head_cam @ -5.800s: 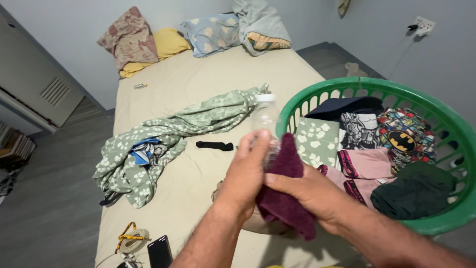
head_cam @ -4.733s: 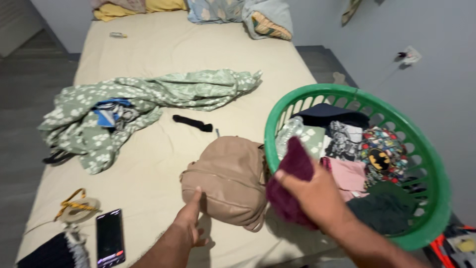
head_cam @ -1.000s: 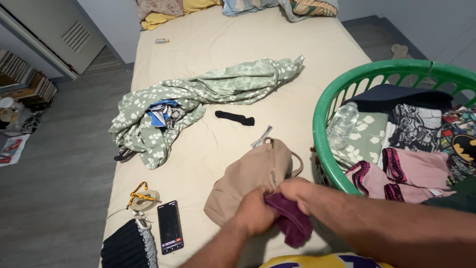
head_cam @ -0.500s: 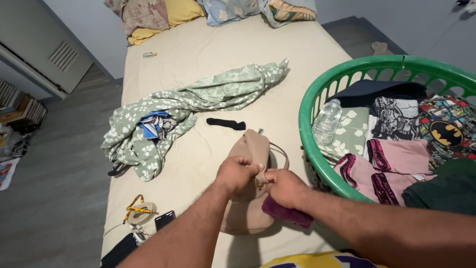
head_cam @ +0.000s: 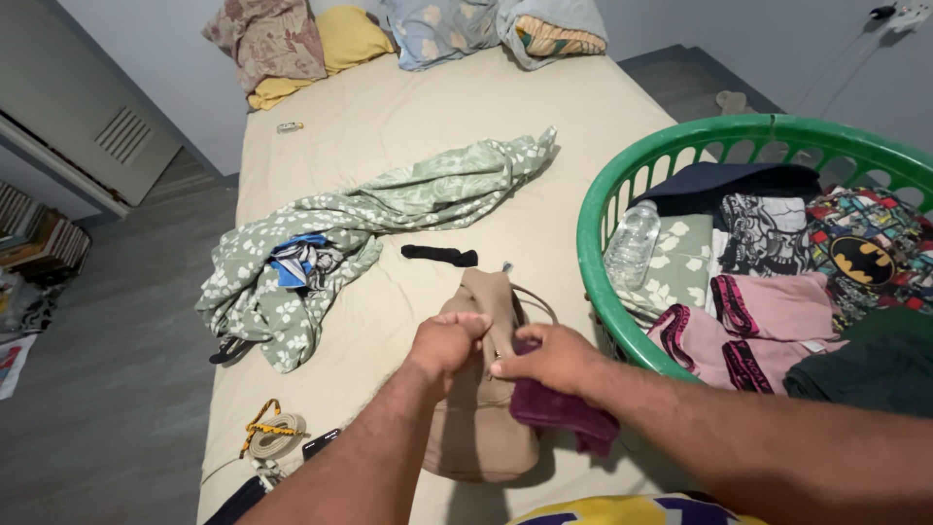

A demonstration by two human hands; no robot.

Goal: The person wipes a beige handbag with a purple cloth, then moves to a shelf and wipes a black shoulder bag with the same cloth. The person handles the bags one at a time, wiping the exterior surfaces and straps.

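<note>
I see a tan bag (head_cam: 481, 418), a maroon cloth (head_cam: 564, 416), a green basket (head_cam: 598, 209) at right, and far left a green sheet (head_cam: 389, 209) with white leaf print.

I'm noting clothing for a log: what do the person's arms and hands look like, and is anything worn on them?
Both forearms are bare, with no sleeves, watch, rings or gloves visible on the left hand or right hand. A yellow and purple garment shows at the bottom edge.

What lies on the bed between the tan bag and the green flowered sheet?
In the head view, a black sock lies on the bare mattress between the tan bag and the green flowered sheet.
</note>
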